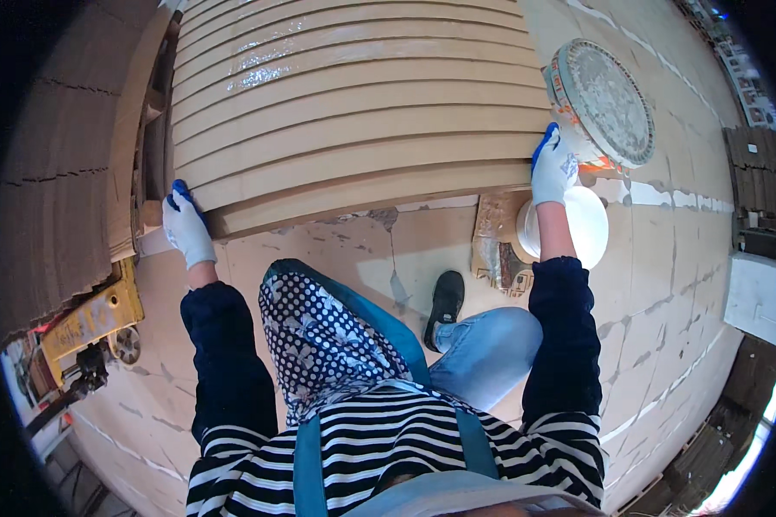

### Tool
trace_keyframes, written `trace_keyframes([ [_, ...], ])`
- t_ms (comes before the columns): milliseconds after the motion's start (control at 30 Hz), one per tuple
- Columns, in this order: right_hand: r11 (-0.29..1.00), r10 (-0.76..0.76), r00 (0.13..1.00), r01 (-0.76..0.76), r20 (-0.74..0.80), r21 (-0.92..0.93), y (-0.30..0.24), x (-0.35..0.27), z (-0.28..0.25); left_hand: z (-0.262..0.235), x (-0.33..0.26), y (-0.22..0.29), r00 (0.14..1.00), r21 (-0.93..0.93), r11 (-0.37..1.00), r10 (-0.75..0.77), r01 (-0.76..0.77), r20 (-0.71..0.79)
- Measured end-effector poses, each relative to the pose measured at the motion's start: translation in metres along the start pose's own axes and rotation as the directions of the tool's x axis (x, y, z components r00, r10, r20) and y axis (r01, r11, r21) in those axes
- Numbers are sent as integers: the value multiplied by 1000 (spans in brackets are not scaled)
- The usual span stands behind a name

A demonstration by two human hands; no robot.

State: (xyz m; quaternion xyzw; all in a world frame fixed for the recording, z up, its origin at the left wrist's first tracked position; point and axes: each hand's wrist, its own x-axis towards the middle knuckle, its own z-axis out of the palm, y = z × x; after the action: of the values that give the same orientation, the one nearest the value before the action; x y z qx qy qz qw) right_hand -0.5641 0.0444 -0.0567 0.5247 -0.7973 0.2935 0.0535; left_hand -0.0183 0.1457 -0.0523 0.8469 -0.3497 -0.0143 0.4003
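Observation:
Tan cardboard sheets (353, 116) lie overlapped like shingles, their long edges running left to right; a wet, shiny patch shows on the far ones. My left hand (188, 228), in a white glove with blue fingertips, grips the left end of the nearest cardboard sheet (371, 191). At its right end my right hand (554, 172), gloved alike, is closed on the edge, thumb side up. The fingers under the sheet are hidden. Just beyond my right hand stands a bucket with a crusted grey lid (608, 103).
A white round container (588, 228) sits on the floor beside a flattened printed carton (496, 250), below my right wrist. Tall stacks of brown cardboard (60, 164) rise at the left, above a yellow pallet jack part (90, 319). A white box (757, 297) stands far right.

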Motion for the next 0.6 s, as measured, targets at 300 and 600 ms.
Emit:
trace_keyframes([
  [300, 988, -157, 986, 157, 60, 2, 39, 25, 16, -9, 42, -25, 953, -30, 998, -36, 47, 302],
  [600, 925, -267, 938, 313, -219, 214, 23, 74, 30, 14, 59, 20, 898, -501, 865, 208, 17, 389],
])
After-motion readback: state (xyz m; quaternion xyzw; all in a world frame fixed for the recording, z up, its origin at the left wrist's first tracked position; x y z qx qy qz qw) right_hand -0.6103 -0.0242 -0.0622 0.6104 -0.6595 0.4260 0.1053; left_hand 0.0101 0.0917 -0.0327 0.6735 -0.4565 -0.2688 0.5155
